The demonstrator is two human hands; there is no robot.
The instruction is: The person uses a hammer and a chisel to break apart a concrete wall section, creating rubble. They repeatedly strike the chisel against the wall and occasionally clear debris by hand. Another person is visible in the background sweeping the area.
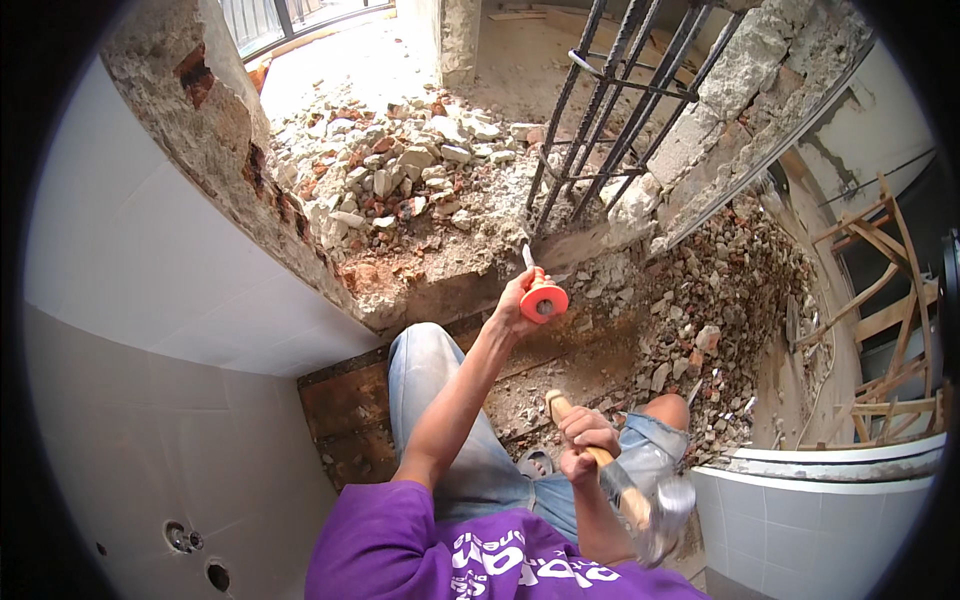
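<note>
My left hand [512, 305] is wrapped round a chisel [543, 303] with an orange-red hand guard. Its metal shaft reaches away from me, and the tip meets the rubble-strewn ledge [470, 275] at the foot of the steel bars. In my right hand [588, 440] is a hammer [630, 500], gripped by its wooden handle. The hammer's metal head is drawn back near my right side, smeared by motion and apart from the chisel.
Upright rebar [610, 110] with cross ties rises just beyond the chisel. Broken masonry lies in a heap [400, 170] behind the ledge and another pile [725, 320] to the right. Tiled walls [200, 400] flank me; wooden chairs or frames [890, 300] stand far right.
</note>
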